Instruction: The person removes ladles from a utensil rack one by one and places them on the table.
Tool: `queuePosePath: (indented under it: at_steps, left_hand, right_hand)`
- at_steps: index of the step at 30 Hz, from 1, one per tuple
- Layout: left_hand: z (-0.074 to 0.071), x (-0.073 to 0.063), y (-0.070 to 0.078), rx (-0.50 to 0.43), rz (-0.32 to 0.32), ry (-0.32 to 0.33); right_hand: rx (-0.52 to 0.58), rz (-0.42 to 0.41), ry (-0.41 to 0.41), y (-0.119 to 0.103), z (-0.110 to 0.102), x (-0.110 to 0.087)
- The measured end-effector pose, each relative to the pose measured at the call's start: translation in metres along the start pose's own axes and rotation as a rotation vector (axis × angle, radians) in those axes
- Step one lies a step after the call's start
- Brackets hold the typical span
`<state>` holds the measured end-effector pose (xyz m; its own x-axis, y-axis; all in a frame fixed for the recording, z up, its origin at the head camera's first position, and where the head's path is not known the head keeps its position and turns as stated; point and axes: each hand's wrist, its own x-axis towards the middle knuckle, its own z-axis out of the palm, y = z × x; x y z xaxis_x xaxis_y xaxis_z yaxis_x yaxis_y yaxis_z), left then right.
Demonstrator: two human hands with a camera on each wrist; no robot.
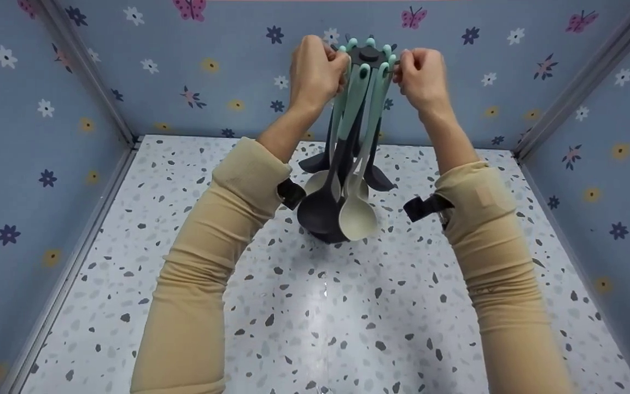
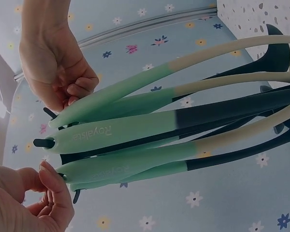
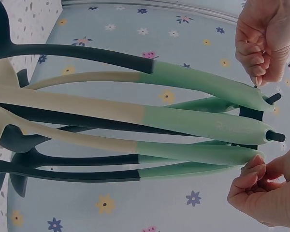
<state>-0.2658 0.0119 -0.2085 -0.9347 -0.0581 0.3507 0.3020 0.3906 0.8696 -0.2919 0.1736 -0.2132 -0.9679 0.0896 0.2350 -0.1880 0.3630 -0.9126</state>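
A utensil stand with a dark round top (image 1: 368, 54) carries several kitchen utensils with mint-green handles. At the front hang a dark ladle (image 1: 318, 210) and a cream spoon (image 1: 357, 219). My left hand (image 1: 318, 74) pinches the handle end of a cream-headed utensil (image 2: 135, 164) at the stand's left side, by its hook. Opposite, my right hand (image 1: 424, 76) pinches the handle end of another cream-headed utensil (image 3: 198, 153). Fingertips cover both of these handle ends. Both hands show in each wrist view, beside the dark hooks (image 2: 44, 143).
The stand is on a white speckled surface (image 1: 337, 317), near the back wall (image 1: 227, 71). Blue flower-patterned panels rise at the left (image 1: 19, 164) and right (image 1: 605, 153). Dark straps (image 1: 291, 193) stick out from both sleeves.
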Motion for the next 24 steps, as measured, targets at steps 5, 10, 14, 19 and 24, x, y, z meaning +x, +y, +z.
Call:
queuePosePath:
  at_steps: [5, 10, 14, 19, 24]
  left_hand:
    - [-0.005, -0.001, 0.000, 0.023, 0.013, 0.003]
    - [-0.009, -0.002, -0.001, 0.035, 0.006, 0.004]
    - [-0.012, -0.003, -0.002, 0.010, -0.010, -0.016]
    - [-0.014, -0.004, -0.005, -0.013, -0.020, -0.038]
    - [-0.014, -0.005, -0.006, -0.052, -0.022, -0.060]
  right_hand:
    - [-0.014, -0.025, -0.007, -0.001, 0.002, -0.002]
    - [0.005, -0.040, -0.034, -0.003, 0.003, -0.004]
    - [-0.030, -0.072, -0.052, -0.003, 0.003, -0.006]
    - [-0.091, -0.151, -0.041, 0.002, 0.003, -0.007]
    - [-0.188, -0.239, 0.034, 0.006, 0.004, -0.010]
